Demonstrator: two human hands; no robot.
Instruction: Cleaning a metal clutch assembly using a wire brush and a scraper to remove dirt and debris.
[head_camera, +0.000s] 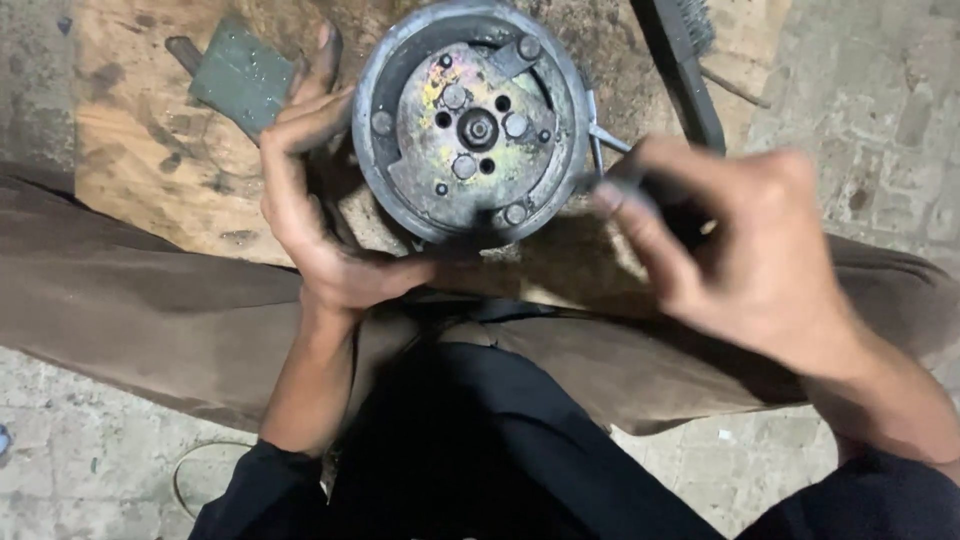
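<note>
A round grey metal part (470, 120), a pulley with a bolted centre plate and several holes, stands face-up on a wooden board (150, 150). My left hand (310, 190), smeared with grease, wraps around its left side and lower edge. My right hand (740, 250) is closed on a dark-handled metal tool (610, 150) whose thin metal tips touch the pulley's right rim. The tool's handle is mostly hidden inside my fingers.
A green flat rectangular piece (240, 75) lies on the board at upper left. A dark brush-like tool (685, 60) lies at upper right. My brown trouser legs (120, 300) spread to both sides over a concrete floor (870, 100).
</note>
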